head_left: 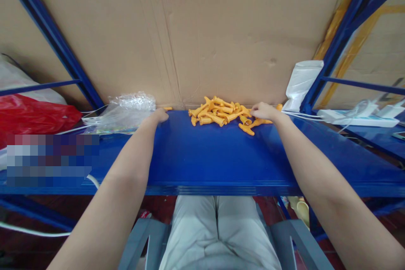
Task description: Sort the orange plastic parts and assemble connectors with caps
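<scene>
Soft, even light leaves a pale sheen on the blue shelf (205, 156) and barely any shadows; the space beneath it is dim. The wide lens bows the rack posts (47, 29) at the edges, and a pixelated patch (52, 160) masks the left.

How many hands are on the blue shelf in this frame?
2. The left hand rests on the shelf beside the clear plastic bag; the right hand touches the pile of orange plastic pieces. None seem hidden.
</scene>
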### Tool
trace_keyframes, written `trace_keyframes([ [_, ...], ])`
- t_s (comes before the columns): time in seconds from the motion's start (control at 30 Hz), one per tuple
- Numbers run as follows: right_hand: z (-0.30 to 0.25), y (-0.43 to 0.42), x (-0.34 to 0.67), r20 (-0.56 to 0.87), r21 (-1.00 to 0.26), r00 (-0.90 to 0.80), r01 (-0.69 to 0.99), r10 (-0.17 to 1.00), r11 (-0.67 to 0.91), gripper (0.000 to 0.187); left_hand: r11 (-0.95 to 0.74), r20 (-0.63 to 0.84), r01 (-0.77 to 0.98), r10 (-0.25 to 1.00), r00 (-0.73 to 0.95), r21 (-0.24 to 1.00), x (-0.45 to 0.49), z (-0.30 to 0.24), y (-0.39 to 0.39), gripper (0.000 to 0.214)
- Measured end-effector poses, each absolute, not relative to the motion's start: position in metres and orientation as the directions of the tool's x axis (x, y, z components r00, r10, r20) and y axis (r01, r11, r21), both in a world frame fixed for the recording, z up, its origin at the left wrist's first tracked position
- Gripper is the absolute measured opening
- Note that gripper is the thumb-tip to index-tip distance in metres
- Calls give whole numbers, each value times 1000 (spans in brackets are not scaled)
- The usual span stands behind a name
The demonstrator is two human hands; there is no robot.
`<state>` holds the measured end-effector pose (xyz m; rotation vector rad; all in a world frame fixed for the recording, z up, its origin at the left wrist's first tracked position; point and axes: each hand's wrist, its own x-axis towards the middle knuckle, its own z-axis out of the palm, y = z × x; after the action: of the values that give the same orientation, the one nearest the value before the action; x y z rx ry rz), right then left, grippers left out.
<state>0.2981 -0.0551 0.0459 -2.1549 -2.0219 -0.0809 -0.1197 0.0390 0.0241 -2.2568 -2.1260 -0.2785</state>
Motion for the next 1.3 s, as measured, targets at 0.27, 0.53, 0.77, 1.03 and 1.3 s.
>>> trace_keyframes([
  [0.27,42,-60,272,46,-8,-52,999,998,52,30,-222,282,894,953,113,390,-50,51,10,52],
  [0.53,28,-55,267,110,-43,8,999,994,-3,17,-436,234,660,897,375,612,2,22,-22,44],
  [0.77,40,-55,276,404,-249,130,968,905,-28,33,-644,318,684,765,560,343,14,-16,-27,54],
  [1.03,49,-64,268,565,-440,286,898,774,-10,41,-674,408,635,737,539,379,13,-9,-29,51],
  [1.3,48,-58,250,582,-656,129,659,803,369,24,-500,375,357,852,366,789,29,1,-42,37],
])
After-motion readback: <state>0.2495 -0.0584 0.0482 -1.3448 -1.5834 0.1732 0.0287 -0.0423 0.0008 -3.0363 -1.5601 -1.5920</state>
